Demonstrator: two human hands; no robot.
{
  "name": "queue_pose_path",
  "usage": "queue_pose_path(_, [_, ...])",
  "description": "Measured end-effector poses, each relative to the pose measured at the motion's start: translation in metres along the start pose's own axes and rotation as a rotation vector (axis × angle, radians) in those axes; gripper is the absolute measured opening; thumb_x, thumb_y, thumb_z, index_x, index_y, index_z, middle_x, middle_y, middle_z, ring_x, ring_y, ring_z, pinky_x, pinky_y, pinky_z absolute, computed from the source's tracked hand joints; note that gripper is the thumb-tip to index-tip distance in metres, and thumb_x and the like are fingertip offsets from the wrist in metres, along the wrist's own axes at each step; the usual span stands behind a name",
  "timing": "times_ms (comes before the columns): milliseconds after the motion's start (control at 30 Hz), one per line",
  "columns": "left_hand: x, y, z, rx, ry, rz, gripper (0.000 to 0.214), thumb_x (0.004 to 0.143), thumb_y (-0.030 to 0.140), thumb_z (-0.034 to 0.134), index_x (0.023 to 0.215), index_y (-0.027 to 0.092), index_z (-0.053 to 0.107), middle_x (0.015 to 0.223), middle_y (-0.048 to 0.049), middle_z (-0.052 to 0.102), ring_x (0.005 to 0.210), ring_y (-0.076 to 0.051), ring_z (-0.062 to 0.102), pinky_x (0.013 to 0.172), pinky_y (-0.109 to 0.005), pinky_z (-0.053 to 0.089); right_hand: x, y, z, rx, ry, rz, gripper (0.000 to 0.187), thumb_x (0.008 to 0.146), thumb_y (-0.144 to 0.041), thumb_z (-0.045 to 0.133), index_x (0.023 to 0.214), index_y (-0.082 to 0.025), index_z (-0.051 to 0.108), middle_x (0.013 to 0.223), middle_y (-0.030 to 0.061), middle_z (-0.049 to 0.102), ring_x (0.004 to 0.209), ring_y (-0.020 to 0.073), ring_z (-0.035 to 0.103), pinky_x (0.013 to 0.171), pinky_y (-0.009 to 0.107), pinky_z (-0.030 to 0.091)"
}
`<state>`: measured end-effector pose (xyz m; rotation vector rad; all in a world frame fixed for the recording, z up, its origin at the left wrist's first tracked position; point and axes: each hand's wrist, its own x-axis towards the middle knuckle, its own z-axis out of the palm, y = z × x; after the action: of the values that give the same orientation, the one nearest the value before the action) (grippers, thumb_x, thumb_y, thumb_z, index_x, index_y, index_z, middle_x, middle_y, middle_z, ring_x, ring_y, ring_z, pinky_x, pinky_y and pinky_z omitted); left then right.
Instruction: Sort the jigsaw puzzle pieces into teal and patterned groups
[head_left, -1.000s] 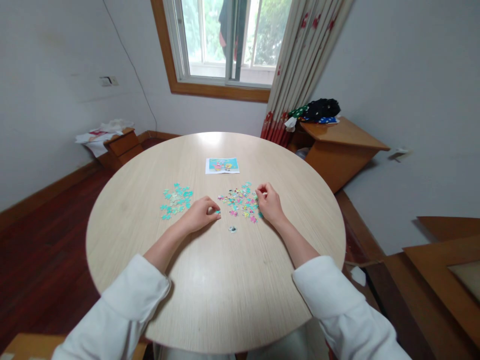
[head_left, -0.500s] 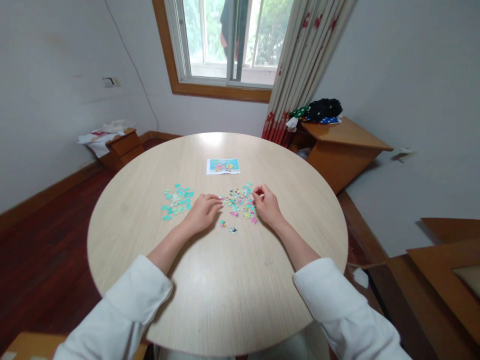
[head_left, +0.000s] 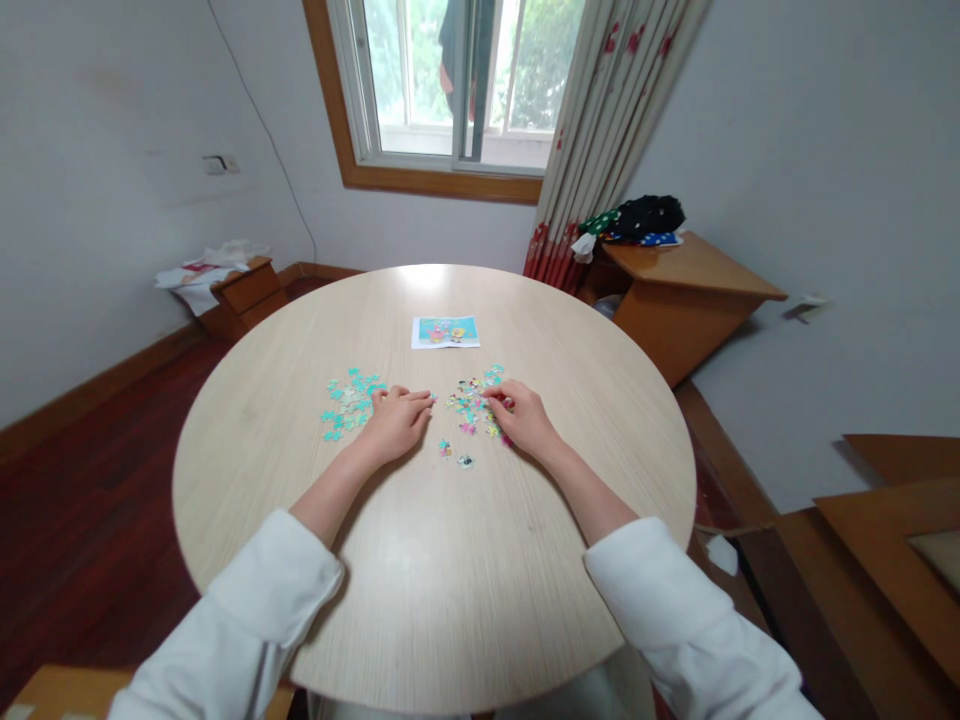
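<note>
My left hand point(head_left: 397, 422) rests low over the table between two groups of jigsaw pieces. Its fingers point right and are closed at the tips on a small puzzle piece point(head_left: 433, 398). Thumb and forefinger of my right hand point(head_left: 521, 412) are pinched together at the right side of the mixed, many-coloured pieces point(head_left: 469, 400); the piece there is mostly hidden by the fingers. Left of my left hand lies a spread of turquoise and pale green pieces point(head_left: 349, 405). Nearer to me sit a small multicoloured piece point(head_left: 445, 448) and a pale piece with dark marks point(head_left: 466, 461).
A printed cartoon picture point(head_left: 446, 332) lies farther back on the round wooden table point(head_left: 450, 590). Beyond it are a window and a curtain point(head_left: 592, 130). A wooden cabinet point(head_left: 675, 300) with clothes on top stands at the back right, a small cabinet point(head_left: 251, 295) at the back left.
My left hand has slid slightly left, away from the mixed pieces, with a small piece at its fingertips. My right hand has reached left, farther over the mixed pieces.
</note>
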<state>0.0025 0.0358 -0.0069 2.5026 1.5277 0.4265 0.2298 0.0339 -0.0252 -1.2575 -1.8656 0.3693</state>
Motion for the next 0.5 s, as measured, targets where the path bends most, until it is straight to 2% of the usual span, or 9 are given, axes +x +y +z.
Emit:
queue_pose_path(100, [0.0016, -0.0044, -0.0019, -0.022, 0.011, -0.023, 0.029, 0.090, 0.024, 0.043, 0.093, 0.021, 0.071, 0.113, -0.0078, 0.069, 0.103, -0.028, 0.053, 0.091, -0.050, 0.025, -0.0014, -0.0033, -0.0008, 0.012, -0.036, -0.028, 0.012, 0.080, -0.013, 0.058, 0.080, -0.020, 0.067, 0.081, 0.0030, 0.067, 0.079, 0.0167, 0.059, 0.076, 0.031, 0.045])
queue_pose_path(200, [0.0027, -0.0050, -0.0032, -0.048, 0.012, -0.031, 0.021, 0.086, 0.021, 0.050, 0.086, 0.021, 0.071, 0.105, -0.0068, 0.072, 0.101, -0.026, 0.056, 0.092, -0.049, 0.024, -0.0030, -0.0066, 0.0000, 0.038, -0.089, -0.084, 0.009, 0.079, -0.014, 0.062, 0.079, -0.020, 0.069, 0.083, 0.0034, 0.066, 0.084, 0.0171, 0.059, 0.080, 0.032, 0.045])
queue_pose_path(367, [0.0026, -0.0032, -0.0049, -0.090, 0.014, -0.046, 0.015, 0.081, 0.017, 0.055, 0.083, 0.020, 0.070, 0.095, -0.0057, 0.073, 0.094, -0.023, 0.059, 0.090, -0.045, 0.026, -0.0050, -0.0070, 0.0033, 0.030, -0.190, -0.143, 0.009, 0.074, -0.019, 0.072, 0.082, -0.022, 0.072, 0.092, 0.0044, 0.064, 0.090, 0.0177, 0.058, 0.085, 0.035, 0.045])
queue_pose_path(500, [0.0020, -0.0038, -0.0048, -0.124, 0.011, -0.074, 0.013, 0.080, 0.019, 0.058, 0.087, 0.019, 0.069, 0.088, -0.0046, 0.071, 0.087, -0.021, 0.061, 0.089, -0.044, 0.028, -0.0057, -0.0067, 0.0035, -0.017, -0.245, -0.139, 0.010, 0.075, -0.020, 0.073, 0.085, -0.023, 0.074, 0.095, 0.0049, 0.063, 0.093, 0.0187, 0.057, 0.088, 0.039, 0.043])
